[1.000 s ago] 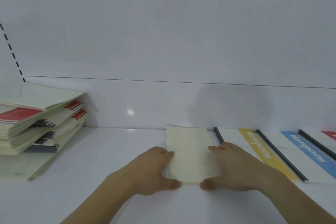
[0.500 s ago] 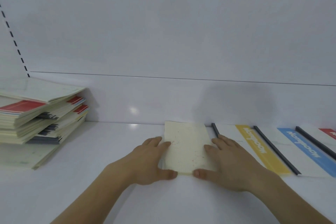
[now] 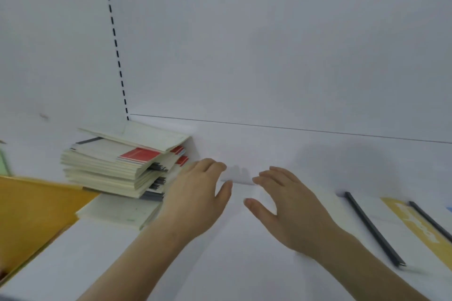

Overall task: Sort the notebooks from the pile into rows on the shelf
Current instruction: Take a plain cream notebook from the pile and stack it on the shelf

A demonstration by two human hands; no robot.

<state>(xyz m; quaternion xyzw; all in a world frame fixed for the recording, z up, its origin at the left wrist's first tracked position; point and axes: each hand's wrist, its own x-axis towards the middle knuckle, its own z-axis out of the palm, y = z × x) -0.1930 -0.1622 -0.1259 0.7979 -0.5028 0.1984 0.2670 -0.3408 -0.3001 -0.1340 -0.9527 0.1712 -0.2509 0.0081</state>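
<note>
hands, left (image 3: 195, 199) and right (image 3: 286, 208), hover empty with loose fingers beside pile (image 3: 122, 168), spines running away from camera.

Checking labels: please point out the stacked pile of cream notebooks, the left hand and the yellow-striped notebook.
Stacked pile of cream notebooks (image 3: 110, 166), head view, stack's side.
Left hand (image 3: 195, 200), head view, back.
Yellow-striped notebook (image 3: 415, 222), head view, stripe.

This looks like a stationery shop or stockroom: a white metal display shelf (image 3: 244, 264) with a plain back panel (image 3: 269, 56) and a slotted upright (image 3: 117, 51) of the kind used in retail racking. A pile of notebooks (image 3: 117, 166) sits on it at left, and further notebooks with dark spines (image 3: 374, 227) lie side by side at right.
</note>
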